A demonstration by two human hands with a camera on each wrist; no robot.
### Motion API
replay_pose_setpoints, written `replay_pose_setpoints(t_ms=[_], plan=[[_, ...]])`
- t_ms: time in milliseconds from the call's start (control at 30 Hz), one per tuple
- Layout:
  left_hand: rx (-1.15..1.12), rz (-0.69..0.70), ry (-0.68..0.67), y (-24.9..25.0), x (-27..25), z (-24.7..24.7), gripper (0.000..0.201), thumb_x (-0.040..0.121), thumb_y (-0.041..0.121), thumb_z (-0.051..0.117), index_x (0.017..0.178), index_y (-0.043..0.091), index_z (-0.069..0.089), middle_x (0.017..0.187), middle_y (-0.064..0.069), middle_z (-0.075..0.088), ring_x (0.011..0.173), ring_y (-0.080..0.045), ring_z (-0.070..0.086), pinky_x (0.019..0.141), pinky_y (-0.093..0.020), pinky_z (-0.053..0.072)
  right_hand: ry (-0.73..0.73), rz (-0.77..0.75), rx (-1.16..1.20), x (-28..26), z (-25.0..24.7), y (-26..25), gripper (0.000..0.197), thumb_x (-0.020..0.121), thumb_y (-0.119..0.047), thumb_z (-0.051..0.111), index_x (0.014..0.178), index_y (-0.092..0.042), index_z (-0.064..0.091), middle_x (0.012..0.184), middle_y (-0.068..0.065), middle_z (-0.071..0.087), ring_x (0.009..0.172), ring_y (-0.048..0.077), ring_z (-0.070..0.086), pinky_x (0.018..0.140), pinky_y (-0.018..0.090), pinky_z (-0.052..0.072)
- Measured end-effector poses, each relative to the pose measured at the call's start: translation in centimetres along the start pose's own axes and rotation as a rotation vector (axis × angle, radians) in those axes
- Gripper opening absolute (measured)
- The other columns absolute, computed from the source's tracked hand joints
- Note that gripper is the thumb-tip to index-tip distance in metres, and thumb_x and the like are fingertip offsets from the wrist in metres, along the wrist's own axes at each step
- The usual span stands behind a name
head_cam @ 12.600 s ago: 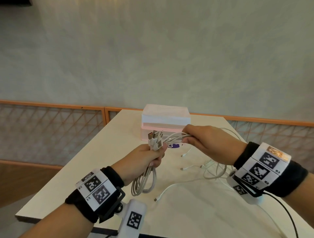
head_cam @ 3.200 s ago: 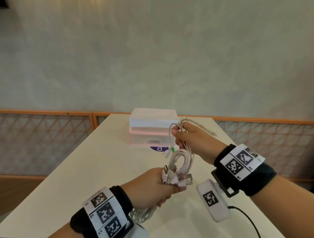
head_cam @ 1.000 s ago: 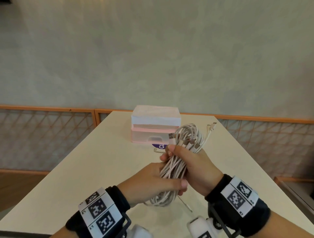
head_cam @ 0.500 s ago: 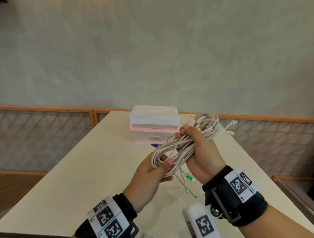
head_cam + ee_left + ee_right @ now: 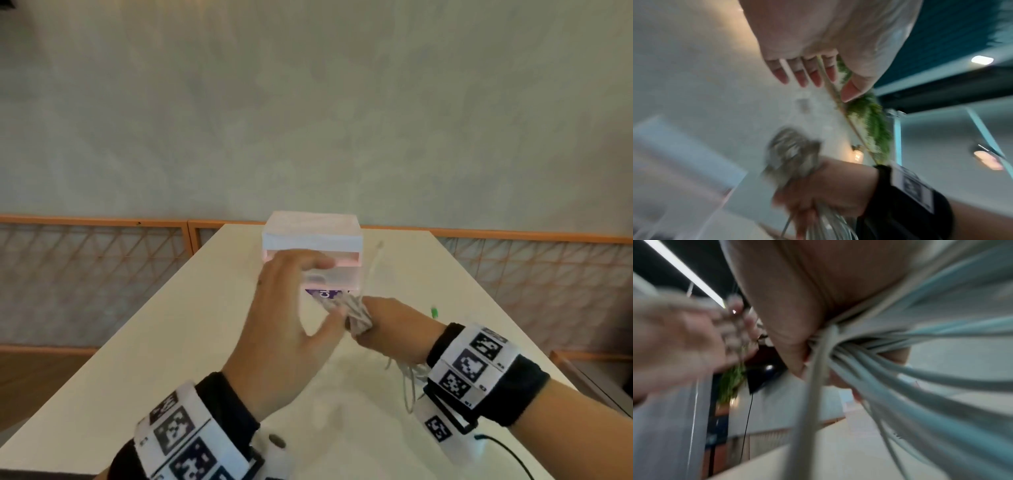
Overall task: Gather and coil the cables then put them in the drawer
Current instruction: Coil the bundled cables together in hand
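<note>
Fingers [image 5: 368, 310] of the right hand [image 5: 390, 325] are curled tight round the bundle of white cables [image 5: 356, 313], held just above the worktop [image 5: 154, 342] in front of the pink drawer box [image 5: 312, 246]. Left hand [image 5: 291, 322] reaches toward the drawer front, fingers spread, holding nothing. A purple label [image 5: 323, 294] beneath shows a blurred "C"; the rest is unreadable.
</note>
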State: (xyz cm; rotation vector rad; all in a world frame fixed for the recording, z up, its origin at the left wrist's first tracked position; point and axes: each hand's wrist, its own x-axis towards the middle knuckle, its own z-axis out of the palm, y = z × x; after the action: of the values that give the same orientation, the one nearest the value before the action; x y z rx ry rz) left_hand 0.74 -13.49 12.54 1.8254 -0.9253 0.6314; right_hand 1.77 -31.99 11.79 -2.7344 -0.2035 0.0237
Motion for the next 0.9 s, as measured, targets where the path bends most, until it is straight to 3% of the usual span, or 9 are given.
replay_pose_setpoints(t_ms=[67, 100, 200, 267, 367, 500, 600, 767, 900], plan=[[0.172, 0.193, -0.136, 1.4, 0.2, 0.8, 0.053, 0.074, 0.041, 0.064, 0.122, 0.034, 0.042, 0.124, 0.020, 0.047, 0.123, -0.001, 0.039, 0.104, -0.020, 0.027, -0.084, -0.009, -0.222, 0.1, 0.4, -0.5, 0.002, 0.083, -0.018, 0.050, 0.085, -0.017, 0.050, 0.088, 0.007, 0.060, 0.086, 0.028, 0.059, 0.073, 0.037, 0.046], [0.283, 0.230, -0.249, 1.5, 0.3, 1.2, 0.065, 0.071, 0.049, 0.066, 0.128, 0.035, 0.038, 0.130, 0.019, 0.045, 0.127, -0.003, 0.035, 0.108, -0.024, 0.023, -0.118, -0.006, -0.277, 0.2, 0.7, -0.6, 0.011, 0.083, -0.019, 0.051, 0.092, -0.014, 0.054, 0.095, 0.010, 0.062, 0.092, 0.031, 0.060, 0.077, 0.039, 0.047], [0.685, 0.134, -0.563, -0.5, 0.3, 2.4, 0.097, 0.066, 0.064, 0.065, 0.144, 0.034, 0.016, 0.141, 0.011, 0.042, 0.135, -0.014, 0.032, 0.115, -0.039, 0.015, -0.132, -0.088, -0.389, 0.1, 0.7, -1.2, 0.018, 0.083, -0.020, 0.049, 0.095, -0.010, 0.058, 0.090, 0.008, 0.063, 0.087, 0.030, 0.060, 0.075, 0.037, 0.051], [0.744, 0.057, -0.557, -1.8, 0.2, 2.7, 0.085, 0.075, 0.057, 0.062, 0.144, 0.032, 0.020, 0.134, 0.008, 0.053, 0.123, -0.016, 0.049, 0.107, -0.033, 0.027, -0.092, -0.114, -0.360, -0.5, 0.1, -1.9, 0.009, 0.082, -0.022, 0.053, 0.088, -0.015, 0.054, 0.074, 0.003, 0.058, 0.072, 0.025, 0.055, 0.062, 0.031, 0.047], [0.562, -0.023, -0.470, -2.3, 0.1, 2.6, 0.061, 0.078, 0.048, 0.062, 0.132, 0.033, 0.039, 0.119, 0.011, 0.062, 0.100, -0.014, 0.060, 0.082, -0.024, 0.042, -0.112, -0.124, -0.372, -1.0, -0.2, -2.4, 0.017, 0.083, -0.029, 0.057, 0.092, -0.014, 0.058, 0.079, 0.007, 0.061, 0.068, 0.022, 0.054, 0.063, 0.032, 0.047], [0.343, -0.236, -0.668, -1.7, 0.1, 2.4, 0.071, 0.061, 0.064, 0.071, 0.122, 0.038, 0.044, 0.109, 0.017, 0.061, 0.095, -0.009, 0.059, 0.083, -0.031, 0.050, -0.139, -0.079, -0.422, -0.5, 0.7, -2.7, 0.014, 0.079, -0.016, 0.054, 0.069, -0.018, 0.044, 0.062, -0.001, 0.046, 0.054, 0.017, 0.047, 0.050, 0.025, 0.040], [0.488, -0.182, -0.653, -1.9, 0.5, 2.6, 0.068, 0.064, 0.056, 0.074, 0.121, 0.031, 0.047, 0.105, 0.011, 0.064, 0.092, -0.012, 0.060, 0.077, -0.028, 0.048, -0.122, -0.051, -0.375, 0.0, 0.8, -2.8, 0.029, 0.078, -0.015, 0.058, 0.060, -0.022, 0.037, 0.060, -0.003, 0.045, 0.054, 0.015, 0.047, 0.051, 0.023, 0.039], [0.662, -0.088, -0.681, -3.1, 0.9, 2.3, 0.033, 0.082, 0.041, 0.064, 0.108, 0.022, 0.057, 0.097, 0.001, 0.067, 0.084, -0.020, 0.061, 0.067, -0.029, 0.042, -0.088, -0.111, -0.353, -0.2, 1.1, -2.5, 0.016, 0.076, -0.027, 0.062, 0.088, -0.017, 0.059, 0.077, 0.002, 0.063, 0.073, 0.023, 0.060, 0.065, 0.033, 0.050], [0.695, -0.081, -0.703, -3.9, 1.2, 1.4, 0.025, 0.086, 0.041, 0.060, 0.097, 0.019, 0.063, 0.088, -0.002, 0.067, 0.074, -0.019, 0.058, 0.061, -0.028, 0.038, -0.033, -0.131, -0.412, -0.2, 0.7, -1.5, 0.021, 0.076, -0.023, 0.059, 0.095, -0.021, 0.051, 0.071, -0.005, 0.052, 0.069, 0.022, 0.053, 0.054, 0.027, 0.034]])
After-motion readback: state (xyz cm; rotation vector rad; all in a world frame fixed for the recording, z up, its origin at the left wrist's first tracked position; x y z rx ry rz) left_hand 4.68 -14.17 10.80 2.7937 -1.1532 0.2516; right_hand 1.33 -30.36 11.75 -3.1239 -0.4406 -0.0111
